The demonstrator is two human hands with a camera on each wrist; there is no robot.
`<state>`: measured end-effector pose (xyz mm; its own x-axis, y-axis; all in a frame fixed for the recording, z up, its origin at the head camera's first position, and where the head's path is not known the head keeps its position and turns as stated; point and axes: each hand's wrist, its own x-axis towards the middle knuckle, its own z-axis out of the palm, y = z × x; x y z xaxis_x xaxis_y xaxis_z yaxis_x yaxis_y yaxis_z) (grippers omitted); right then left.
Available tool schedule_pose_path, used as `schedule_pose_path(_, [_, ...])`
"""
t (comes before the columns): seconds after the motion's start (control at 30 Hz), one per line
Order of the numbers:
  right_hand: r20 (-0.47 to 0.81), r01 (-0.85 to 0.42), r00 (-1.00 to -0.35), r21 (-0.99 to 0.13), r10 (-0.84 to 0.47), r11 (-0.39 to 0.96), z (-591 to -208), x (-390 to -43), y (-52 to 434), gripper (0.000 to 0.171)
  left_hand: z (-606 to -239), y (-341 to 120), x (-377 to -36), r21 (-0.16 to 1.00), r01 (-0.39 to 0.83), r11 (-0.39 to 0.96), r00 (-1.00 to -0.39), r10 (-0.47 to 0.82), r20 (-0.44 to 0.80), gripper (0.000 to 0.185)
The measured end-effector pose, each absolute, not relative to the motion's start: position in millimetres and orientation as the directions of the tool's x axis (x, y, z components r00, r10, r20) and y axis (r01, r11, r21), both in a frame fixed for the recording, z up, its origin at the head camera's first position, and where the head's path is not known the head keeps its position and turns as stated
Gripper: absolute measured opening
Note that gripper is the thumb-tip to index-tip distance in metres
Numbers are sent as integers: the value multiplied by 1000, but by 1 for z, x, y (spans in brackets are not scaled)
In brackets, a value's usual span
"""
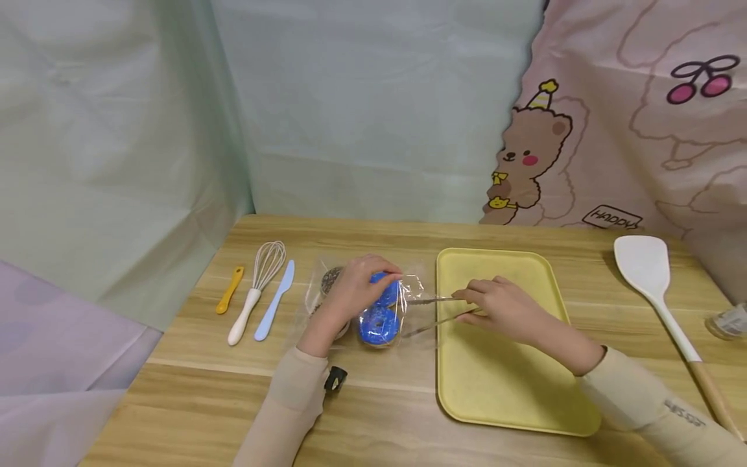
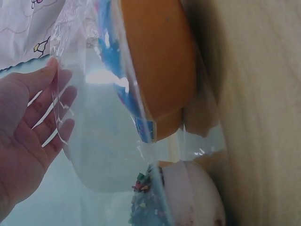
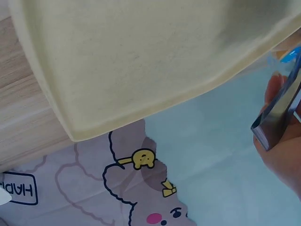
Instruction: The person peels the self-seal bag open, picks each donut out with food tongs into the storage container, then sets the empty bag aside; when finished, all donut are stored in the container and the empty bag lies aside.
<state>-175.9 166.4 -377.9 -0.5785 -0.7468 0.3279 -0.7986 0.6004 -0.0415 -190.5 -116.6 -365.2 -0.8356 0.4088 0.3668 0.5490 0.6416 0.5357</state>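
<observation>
My left hand (image 1: 357, 285) pinches the upper film of a clear plastic bag (image 1: 415, 285), lifting it above the doughnuts. In the left wrist view the thumb is at the edge of the film and the other fingers lie behind it. Inside are two blue-iced doughnuts (image 1: 379, 325) on the right and sprinkled dark ones (image 1: 330, 280) on the left, partly hidden by my hand and forearm. My right hand (image 1: 504, 310) grips metal tongs (image 1: 434, 300) over the left rim of a yellow tray (image 1: 496, 395). The tong tips stand apart at the bag's right side, near the blue doughnuts.
Left of the bag lie a yellow-handled small tool (image 1: 230, 290), a white whisk (image 1: 252, 298) and a light-blue knife (image 1: 274, 303). Right of the tray lies a white spatula (image 1: 644, 269) with a wooden handle. A clear jar (image 1: 726, 322) stands at the right edge.
</observation>
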Motion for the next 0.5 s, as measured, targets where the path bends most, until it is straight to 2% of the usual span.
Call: schedule_pose_path(0.5, [217, -784, -620, -137, -754, 605, -379, -185, 153, 36, -365, -112, -189, 504, 524, 687, -845, 347, 407, 12])
